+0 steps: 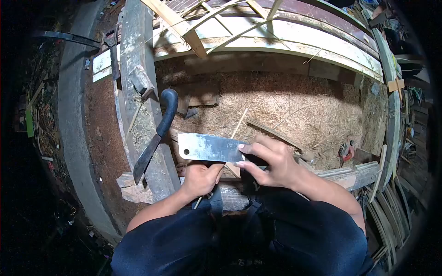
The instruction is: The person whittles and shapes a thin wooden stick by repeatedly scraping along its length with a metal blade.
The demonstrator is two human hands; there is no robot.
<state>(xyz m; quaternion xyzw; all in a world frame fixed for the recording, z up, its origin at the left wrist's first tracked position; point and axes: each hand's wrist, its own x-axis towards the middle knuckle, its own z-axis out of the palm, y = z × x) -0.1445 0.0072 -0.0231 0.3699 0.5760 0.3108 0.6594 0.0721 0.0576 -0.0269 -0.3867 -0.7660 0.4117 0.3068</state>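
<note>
A cleaver (207, 147) with a hole near its far left corner lies crosswise in front of me, its broad blade facing up. My right hand (276, 163) pinches the blade's right end between thumb and fingers; the cleaver's handle is not visible. My left hand (201, 178) is just below the blade, partly hidden by it, with the fingers closed around a thin wooden strip (239, 123). That strip passes behind the blade and slants up to the right. Left of the cleaver, a machete (159, 133) with a dark curved handle rests on the wooden beam.
A thick wooden beam (133, 60) runs along the left, with a wooden block (140, 83) on it. Beyond are pale planks (294, 34) and loose strips. Shavings (276, 101) cover the floor inside the frame. A red-handled tool (347, 152) lies at right.
</note>
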